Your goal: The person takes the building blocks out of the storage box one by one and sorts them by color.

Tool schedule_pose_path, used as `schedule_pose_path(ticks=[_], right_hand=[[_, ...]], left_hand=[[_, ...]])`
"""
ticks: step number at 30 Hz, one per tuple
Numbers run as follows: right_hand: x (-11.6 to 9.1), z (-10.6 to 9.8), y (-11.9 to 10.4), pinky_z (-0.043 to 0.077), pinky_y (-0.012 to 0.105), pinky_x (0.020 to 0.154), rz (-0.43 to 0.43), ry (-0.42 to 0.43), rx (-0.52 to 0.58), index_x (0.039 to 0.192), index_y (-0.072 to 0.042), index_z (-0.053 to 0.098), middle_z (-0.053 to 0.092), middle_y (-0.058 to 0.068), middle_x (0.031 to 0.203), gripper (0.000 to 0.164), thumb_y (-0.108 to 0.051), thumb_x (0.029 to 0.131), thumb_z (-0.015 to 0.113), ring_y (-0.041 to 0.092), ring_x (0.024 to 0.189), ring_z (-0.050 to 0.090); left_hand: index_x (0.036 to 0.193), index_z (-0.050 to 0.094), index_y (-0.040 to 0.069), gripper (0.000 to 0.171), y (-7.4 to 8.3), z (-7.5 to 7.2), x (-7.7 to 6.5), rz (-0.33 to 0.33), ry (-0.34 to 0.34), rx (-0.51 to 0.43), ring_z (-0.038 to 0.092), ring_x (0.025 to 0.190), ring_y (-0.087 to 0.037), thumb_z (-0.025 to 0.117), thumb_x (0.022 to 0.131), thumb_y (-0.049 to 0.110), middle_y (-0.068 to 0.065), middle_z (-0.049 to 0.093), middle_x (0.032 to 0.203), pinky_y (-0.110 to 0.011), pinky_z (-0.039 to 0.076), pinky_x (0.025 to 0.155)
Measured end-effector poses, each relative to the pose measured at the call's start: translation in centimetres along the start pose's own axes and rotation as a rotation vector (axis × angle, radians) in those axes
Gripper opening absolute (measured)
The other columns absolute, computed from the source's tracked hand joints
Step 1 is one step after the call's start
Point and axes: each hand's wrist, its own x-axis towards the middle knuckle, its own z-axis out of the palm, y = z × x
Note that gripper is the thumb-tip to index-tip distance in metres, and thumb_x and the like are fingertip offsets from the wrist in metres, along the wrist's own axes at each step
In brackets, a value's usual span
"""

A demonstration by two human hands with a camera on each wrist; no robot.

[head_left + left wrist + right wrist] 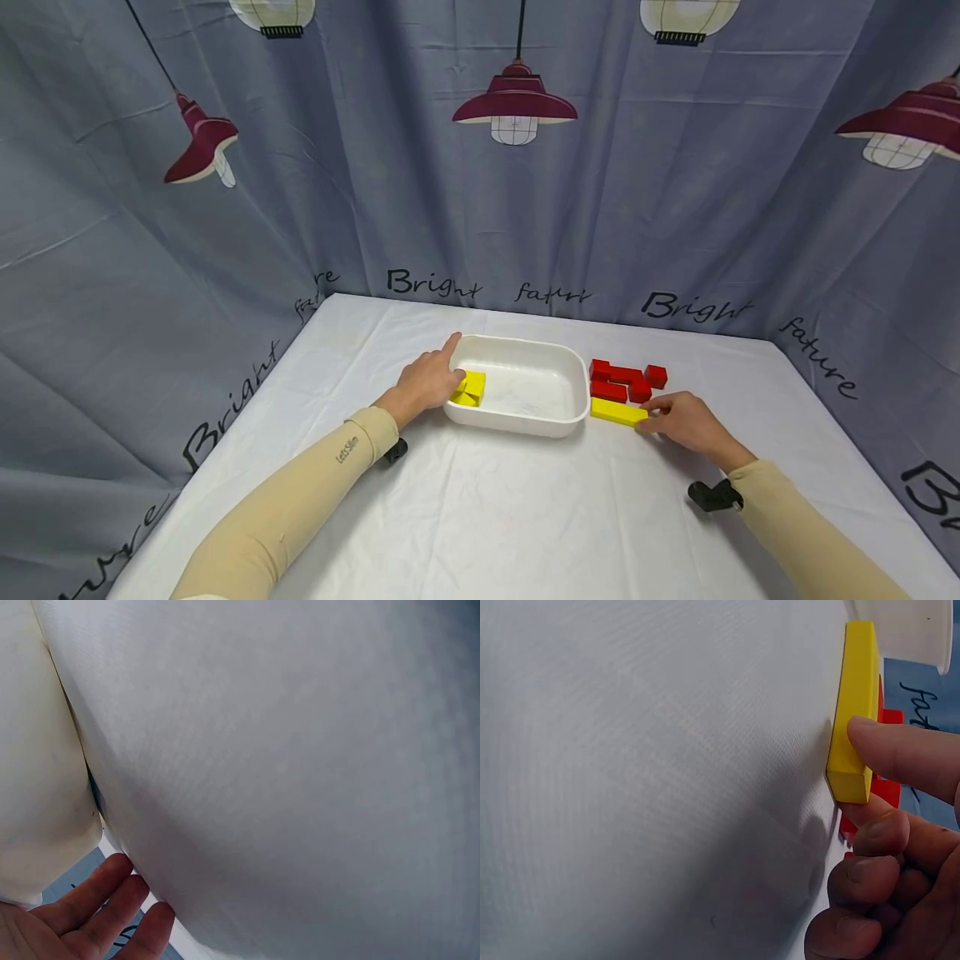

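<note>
My left hand holds the left side of a white plastic tray, its thumb over the rim and index finger stretched along the edge. In the left wrist view, three fingers show outside the tray wall. Yellow blocks lie inside the tray near that thumb, partly hidden. On the right, my right hand pinches the near end of a long yellow block just beside the tray. The right wrist view has the thumb on that block's side, with the other fingers curled below.
Several red blocks are grouped right of the tray, behind the long yellow block. A white cloth covers the table. Grey curtains printed with lamps and lettering stand behind and at both sides.
</note>
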Motion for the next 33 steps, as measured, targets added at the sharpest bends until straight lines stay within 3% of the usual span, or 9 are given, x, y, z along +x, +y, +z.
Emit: schedule_pose_path(ticks=[8, 24, 33], right_hand=[[0.3, 0.0, 0.2, 0.038, 0.027, 0.058, -0.027, -0.011, -0.004, 0.129, 0.007, 0.064, 0.056, 0.005, 0.076, 0.058, -0.027, 0.084, 0.080, 0.021, 0.073, 0.048], [0.3, -0.3, -0.2, 0.040, 0.029, 0.059, -0.015, -0.027, -0.045, 0.130, 0.007, 0.063, 0.058, 0.007, 0.081, 0.062, -0.031, 0.084, 0.079, 0.021, 0.072, 0.049], [-0.3, -1.6, -1.7, 0.042, 0.031, 0.060, -0.088, 0.027, -0.085, 0.120, 0.002, 0.071, 0.062, 0.009, 0.085, 0.047, -0.030, 0.085, 0.076, 0.024, 0.077, 0.051]], left_hand=[[0.163, 0.013, 0.028, 0.074, -0.1, -0.1, 0.0, 0.016, 0.005, 0.002, 0.055, 0.130, -0.034, 0.047, 0.098, 0.041, -0.016, 0.055, 0.145, -0.055, 0.048, 0.100], [0.163, 0.013, 0.028, 0.073, 0.0, 0.0, 0.1, 0.002, 0.001, -0.001, 0.054, 0.131, -0.032, 0.047, 0.099, 0.040, -0.014, 0.055, 0.145, -0.054, 0.047, 0.101], [0.163, 0.013, 0.028, 0.073, -0.2, 0.0, 0.1, -0.003, 0.004, -0.001, 0.055, 0.130, -0.033, 0.047, 0.099, 0.040, -0.015, 0.055, 0.145, -0.053, 0.048, 0.101]])
